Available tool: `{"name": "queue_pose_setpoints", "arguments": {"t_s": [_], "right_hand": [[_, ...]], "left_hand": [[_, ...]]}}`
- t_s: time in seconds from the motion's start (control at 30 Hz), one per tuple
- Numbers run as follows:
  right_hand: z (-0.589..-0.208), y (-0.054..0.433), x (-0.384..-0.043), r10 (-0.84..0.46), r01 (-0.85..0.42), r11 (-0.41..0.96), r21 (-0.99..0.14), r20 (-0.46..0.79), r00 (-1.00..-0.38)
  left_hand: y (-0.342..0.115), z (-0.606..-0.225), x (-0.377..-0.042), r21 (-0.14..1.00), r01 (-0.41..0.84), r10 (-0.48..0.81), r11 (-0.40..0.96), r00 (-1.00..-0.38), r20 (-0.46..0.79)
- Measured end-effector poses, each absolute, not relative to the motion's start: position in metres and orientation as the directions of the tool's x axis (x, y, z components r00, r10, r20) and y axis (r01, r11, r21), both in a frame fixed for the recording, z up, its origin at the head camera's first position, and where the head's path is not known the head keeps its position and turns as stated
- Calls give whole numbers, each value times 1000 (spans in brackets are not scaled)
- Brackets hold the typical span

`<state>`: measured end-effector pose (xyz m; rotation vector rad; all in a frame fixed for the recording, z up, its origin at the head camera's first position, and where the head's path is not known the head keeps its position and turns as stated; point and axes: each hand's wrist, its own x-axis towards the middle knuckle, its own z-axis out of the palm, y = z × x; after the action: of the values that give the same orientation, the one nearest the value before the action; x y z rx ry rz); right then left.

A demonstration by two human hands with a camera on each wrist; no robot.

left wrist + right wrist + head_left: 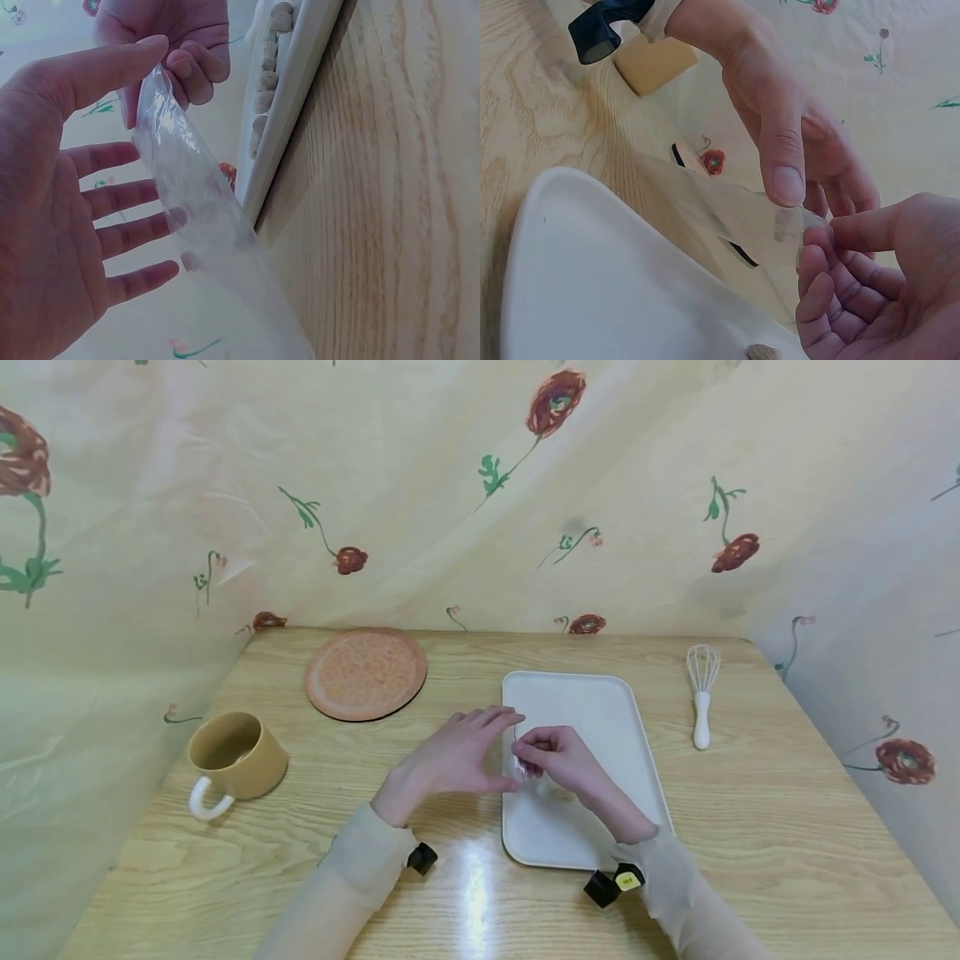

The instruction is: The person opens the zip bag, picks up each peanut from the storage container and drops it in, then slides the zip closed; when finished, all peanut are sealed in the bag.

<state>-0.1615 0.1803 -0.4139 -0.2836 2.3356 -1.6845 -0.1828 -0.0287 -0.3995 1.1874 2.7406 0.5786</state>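
Observation:
Over the left side of a white rectangular tray (pixel 585 702), my right hand (pixel 561 760) pinches the top of a clear plastic bag (pixel 202 202) between thumb and fingers. The bag hangs down thin and shiny in the left wrist view. Close beside it, my left hand (pixel 457 756) has its fingers spread and straight, with the thumb tip right at the bag's pinched top and the fingertips along its side. Several small greyish-brown lumps (pixel 266 81) lie in a row on the tray, mostly hidden by my right hand in the head view.
A tan mug (pixel 251 764) with a white handle stands at the left. Behind my left hand lies a round orange-brown mat (pixel 366 674). To the right of the tray rests a whisk (pixel 702 697) with a white handle. A flowered cloth (pixel 450 485) hangs behind the wooden table.

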Motion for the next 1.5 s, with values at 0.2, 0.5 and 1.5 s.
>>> {"name": "queue_pose_setpoints", "arguments": {"t_s": [0.2, 0.5, 1.5], "right_hand": [[-414, 180, -162, -292, 8, 291, -957, -97, -952], [-408, 175, -164, -264, -13, 287, -958, -66, -962], [-419, 158, -160, -337, -20, 292, -956, -84, -938]], "left_hand": [[-29, -397, -183, 374, 683, 714, 627, -697, 76], [-32, -392, -185, 489, 569, 580, 661, -801, 149], [-33, -390, -188, 924, 68, 556, 375, -814, -166]]}}
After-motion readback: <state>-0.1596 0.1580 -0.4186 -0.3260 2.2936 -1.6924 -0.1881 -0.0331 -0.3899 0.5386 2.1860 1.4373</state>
